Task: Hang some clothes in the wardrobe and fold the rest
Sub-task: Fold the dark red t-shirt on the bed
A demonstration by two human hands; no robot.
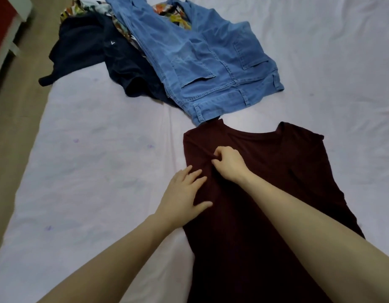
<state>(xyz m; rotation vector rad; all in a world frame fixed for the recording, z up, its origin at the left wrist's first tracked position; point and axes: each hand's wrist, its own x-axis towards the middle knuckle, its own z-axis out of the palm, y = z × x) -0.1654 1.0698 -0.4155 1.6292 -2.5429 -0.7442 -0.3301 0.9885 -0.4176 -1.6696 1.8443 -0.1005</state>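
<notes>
surface: bed (90, 171) with a pale lilac sheet, a few faint purple marks on it; strip of brown floor (16, 119) along 9 o'clock.
task item: maroon shirt (276, 182) lying flat at 5 o'clock, neckline pointing to 12. Left side looks already folded inward; I can't see a sleeve there.
left hand (184, 191): released, fingers straight and spread, pressing the shirt's left edge flat near the shoulder.
right hand (229, 164): fingers curled, pinching a small ridge of maroon fabric just below the collar, just beside the left fingertips.
pile: blue jeans (211, 62) at 12 o'clock, waistband corner touching or just short of the shirt's collar; can't tell which. Navy garment (97, 55) at 11, a floral print piece (173, 16) partly under the jeans.
step (judgement): smoothing or tucking a crease before the next fold.
progress (judgement): early; pile unfolded, nothing hung.
risk 1: pulling the pinch sideways drags the thin knit and wrinkles the folded side, since the left palm pins only one spot.
risk 2: shirt shoved toward 12 could catch the jeans' waistband.
</notes>
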